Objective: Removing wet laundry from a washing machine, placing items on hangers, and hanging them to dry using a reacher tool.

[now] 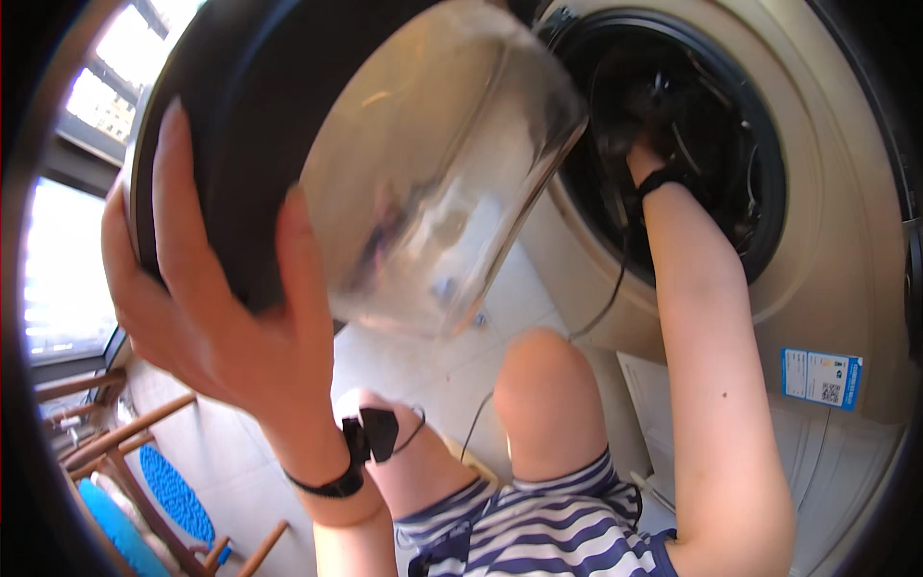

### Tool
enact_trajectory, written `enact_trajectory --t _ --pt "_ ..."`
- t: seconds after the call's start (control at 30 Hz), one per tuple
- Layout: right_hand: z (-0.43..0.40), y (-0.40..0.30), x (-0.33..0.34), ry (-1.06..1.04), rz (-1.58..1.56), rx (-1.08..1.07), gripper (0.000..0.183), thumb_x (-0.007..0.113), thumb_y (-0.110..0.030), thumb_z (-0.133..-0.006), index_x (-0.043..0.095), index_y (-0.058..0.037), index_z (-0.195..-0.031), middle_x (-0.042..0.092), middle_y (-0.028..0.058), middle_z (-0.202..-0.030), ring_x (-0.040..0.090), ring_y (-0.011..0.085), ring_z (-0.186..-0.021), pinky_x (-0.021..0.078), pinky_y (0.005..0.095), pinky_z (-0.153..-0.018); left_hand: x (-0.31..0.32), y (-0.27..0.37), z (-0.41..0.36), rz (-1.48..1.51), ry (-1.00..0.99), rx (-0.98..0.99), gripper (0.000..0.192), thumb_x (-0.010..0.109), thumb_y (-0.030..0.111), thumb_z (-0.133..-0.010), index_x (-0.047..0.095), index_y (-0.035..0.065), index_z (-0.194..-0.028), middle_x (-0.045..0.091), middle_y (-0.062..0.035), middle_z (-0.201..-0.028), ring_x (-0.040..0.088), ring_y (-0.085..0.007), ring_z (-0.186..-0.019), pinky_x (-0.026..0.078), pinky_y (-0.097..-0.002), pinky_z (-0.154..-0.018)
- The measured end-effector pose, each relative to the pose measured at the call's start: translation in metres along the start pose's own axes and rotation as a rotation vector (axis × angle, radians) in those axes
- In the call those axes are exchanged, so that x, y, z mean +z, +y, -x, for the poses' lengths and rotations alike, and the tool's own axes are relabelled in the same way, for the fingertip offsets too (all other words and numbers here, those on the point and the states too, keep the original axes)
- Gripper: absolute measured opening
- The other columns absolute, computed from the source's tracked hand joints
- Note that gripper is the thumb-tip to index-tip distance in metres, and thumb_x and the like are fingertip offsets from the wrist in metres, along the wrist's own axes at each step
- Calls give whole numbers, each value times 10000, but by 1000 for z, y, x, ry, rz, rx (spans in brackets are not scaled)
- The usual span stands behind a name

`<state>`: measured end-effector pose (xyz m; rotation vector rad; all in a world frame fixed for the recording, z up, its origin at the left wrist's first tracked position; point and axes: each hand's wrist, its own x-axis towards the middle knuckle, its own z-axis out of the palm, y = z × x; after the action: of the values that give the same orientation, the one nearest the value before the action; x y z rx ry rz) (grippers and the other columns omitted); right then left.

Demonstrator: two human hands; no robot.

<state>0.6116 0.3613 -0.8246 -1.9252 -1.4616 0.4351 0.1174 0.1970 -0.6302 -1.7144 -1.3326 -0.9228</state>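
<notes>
My left hand grips the dark rim of a front-loading washing machine's round door, which stands swung out at the upper left with its clear glass bowl bulging to the right. My right hand reaches into the dark drum opening, past a black wristband; its fingers are lost in shadow, and what they touch cannot be made out. A thin dark cable runs from the opening down by my knees. On my left wrist sits a black strap with a small black device.
The beige machine front bears a blue-and-white label. Wooden furniture rails with blue pads are at the lower left, near a bright window. My bent knees are below the door, above a tiled floor.
</notes>
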Motion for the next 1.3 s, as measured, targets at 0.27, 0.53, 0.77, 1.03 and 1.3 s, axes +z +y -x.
enact_trajectory --t 0.27,0.53,0.77,1.03,1.3 --pt "123 -116 77 345 -778 210 465 601 -138 -706 487 4 -1134 541 116 -1048 518 201 -914 417 304 -780 8 -6 1 90 4 65 463 688 285 -732 556 132 -1148 540 -129 -1069 538 -277 -926 451 -335 -756" --pt "258 -29 212 -999 -582 286 459 749 -266 -626 607 39 -938 606 50 -784 537 120 -690 440 268 -624 2 -32 11 -31 40 213 439 677 296 -752 568 77 -1117 570 -118 -1078 539 -253 -961 441 -326 -800" --pt "272 74 351 -951 -448 2 447 714 -229 -601 608 -26 -985 430 163 -1207 434 301 -1097 403 354 -886 -2 -11 19 -47 -2 -157 538 648 436 -746 554 31 -1087 559 -131 -1028 571 -256 -894 463 -327 -754" --pt "274 20 339 -937 -634 64 382 675 -166 -626 610 -86 -994 592 163 -978 554 309 -918 440 369 -790 6 6 27 82 -22 -628 529 644 480 -729 597 43 -1023 637 -95 -931 615 -196 -785 483 -276 -649" --pt "280 -49 269 -797 -615 97 336 714 -248 -672 620 -6 -885 619 46 -739 540 118 -600 437 293 -538 -8 -41 7 -121 -106 18 521 634 331 -786 487 21 -1178 516 -140 -1142 485 -286 -1053 404 -378 -867"
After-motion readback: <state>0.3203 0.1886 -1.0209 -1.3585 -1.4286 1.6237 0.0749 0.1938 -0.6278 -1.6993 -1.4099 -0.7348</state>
